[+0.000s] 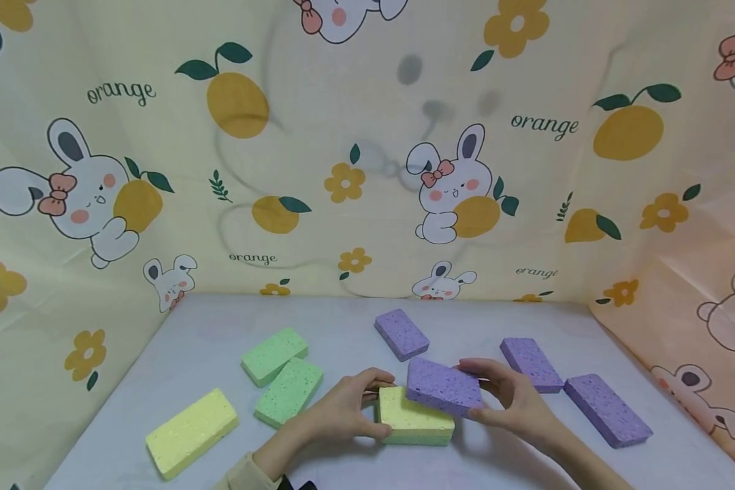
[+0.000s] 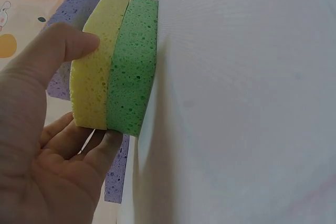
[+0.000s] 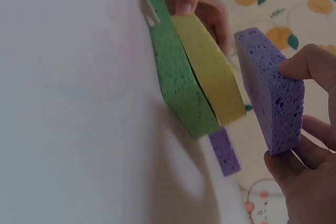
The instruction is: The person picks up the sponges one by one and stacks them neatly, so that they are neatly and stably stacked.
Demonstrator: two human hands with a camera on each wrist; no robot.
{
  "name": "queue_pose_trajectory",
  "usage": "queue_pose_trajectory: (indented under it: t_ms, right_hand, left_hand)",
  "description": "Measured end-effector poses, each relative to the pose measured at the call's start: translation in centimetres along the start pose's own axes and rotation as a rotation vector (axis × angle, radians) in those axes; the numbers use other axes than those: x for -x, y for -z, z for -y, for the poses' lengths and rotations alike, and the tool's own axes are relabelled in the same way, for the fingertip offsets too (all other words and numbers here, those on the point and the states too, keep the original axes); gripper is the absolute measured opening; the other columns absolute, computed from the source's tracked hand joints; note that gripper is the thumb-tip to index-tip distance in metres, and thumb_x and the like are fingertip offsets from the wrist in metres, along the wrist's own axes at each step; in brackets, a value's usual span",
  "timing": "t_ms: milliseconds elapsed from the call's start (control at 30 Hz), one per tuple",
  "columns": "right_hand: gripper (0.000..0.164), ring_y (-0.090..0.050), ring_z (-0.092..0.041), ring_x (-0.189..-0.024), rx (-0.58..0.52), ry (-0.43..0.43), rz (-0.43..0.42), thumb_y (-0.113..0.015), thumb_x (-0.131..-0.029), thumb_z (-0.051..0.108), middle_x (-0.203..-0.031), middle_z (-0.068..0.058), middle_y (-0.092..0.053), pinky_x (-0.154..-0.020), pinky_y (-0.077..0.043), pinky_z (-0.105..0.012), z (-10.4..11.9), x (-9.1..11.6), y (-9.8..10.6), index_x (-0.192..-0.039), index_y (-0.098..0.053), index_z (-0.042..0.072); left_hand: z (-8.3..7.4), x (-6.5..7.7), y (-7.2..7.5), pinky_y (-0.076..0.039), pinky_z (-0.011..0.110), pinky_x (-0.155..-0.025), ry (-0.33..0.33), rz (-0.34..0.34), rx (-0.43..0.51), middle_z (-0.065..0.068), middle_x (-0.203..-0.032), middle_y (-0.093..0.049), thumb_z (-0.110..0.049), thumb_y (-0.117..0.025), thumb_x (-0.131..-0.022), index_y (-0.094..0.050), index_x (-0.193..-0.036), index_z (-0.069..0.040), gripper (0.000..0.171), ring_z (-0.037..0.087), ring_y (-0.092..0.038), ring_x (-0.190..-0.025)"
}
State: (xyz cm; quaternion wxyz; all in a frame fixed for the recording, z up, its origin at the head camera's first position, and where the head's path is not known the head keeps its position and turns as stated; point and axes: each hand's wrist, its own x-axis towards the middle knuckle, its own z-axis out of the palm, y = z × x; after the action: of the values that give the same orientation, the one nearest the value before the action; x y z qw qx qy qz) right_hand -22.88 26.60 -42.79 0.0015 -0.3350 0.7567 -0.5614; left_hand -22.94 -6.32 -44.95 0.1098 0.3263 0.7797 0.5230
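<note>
A yellow sponge [image 1: 401,412] lies flat on a green sponge [image 2: 135,61], the two stacked on the table. My left hand [image 1: 338,410] holds the stack at its left end, thumb on the yellow sponge's near side and fingers round the far side. Tilted above the yellow sponge is a purple sponge [image 1: 444,385], pinched by my right hand [image 1: 517,403] between thumb and fingers at its right end. The right wrist view shows a gap between this purple sponge [image 3: 270,87] and the yellow one [image 3: 212,69].
Two green sponges [image 1: 274,356] touch each other left of the stack, with a yellow sponge [image 1: 192,433] nearer the front left. Behind the stack lies a purple sponge [image 1: 402,334]. Two more purple sponges [image 1: 608,410] are at the right. A printed cloth [image 1: 355,102] encloses the table's back and sides.
</note>
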Motion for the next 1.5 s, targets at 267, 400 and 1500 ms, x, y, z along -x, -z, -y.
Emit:
queue_pose_trajectory:
  t_ms: [267, 400, 1500]
  right_hand:
    - [0.071, -0.053, -0.029, -0.122, -0.011, 0.089, 0.075, -0.079, -0.075, -0.009, -0.132, -0.021, -0.055, -0.105, -0.042, -0.030, 0.7, -1.3, -2.0, -0.138, -0.047, -0.001]
    - [0.072, -0.052, -0.027, -0.123, -0.007, 0.064, 0.098, -0.079, -0.075, -0.007, -0.133, -0.017, -0.056, -0.107, -0.041, -0.034, 0.7, -1.6, -2.7, -0.139, -0.047, 0.001]
    - [0.076, -0.051, -0.027, -0.125, 0.019, 0.049, 0.112, -0.080, -0.074, -0.006, -0.135, -0.014, -0.055, -0.109, -0.037, -0.030, -0.3, -1.4, -2.9, -0.141, -0.046, 0.001]
  left_hand:
    - [0.1, 0.0, 0.1, -0.039, 0.029, -0.107, 0.015, -0.009, -0.008, 0.000, -0.131, -0.058, -0.016, -0.086, -0.074, -0.050, -0.134, -0.010, 0.069, 0.013, -0.052, -0.123]
    - [0.1, -0.1, 0.0, -0.041, 0.029, -0.105, 0.006, -0.017, -0.011, -0.002, -0.128, -0.060, -0.012, -0.086, -0.072, -0.052, -0.130, -0.013, 0.067, 0.014, -0.054, -0.120]
    - [0.1, -0.2, -0.1, -0.041, 0.029, -0.105, -0.008, -0.014, -0.040, -0.007, -0.125, -0.060, -0.011, -0.087, -0.071, -0.052, -0.128, -0.015, 0.067, 0.011, -0.055, -0.119]
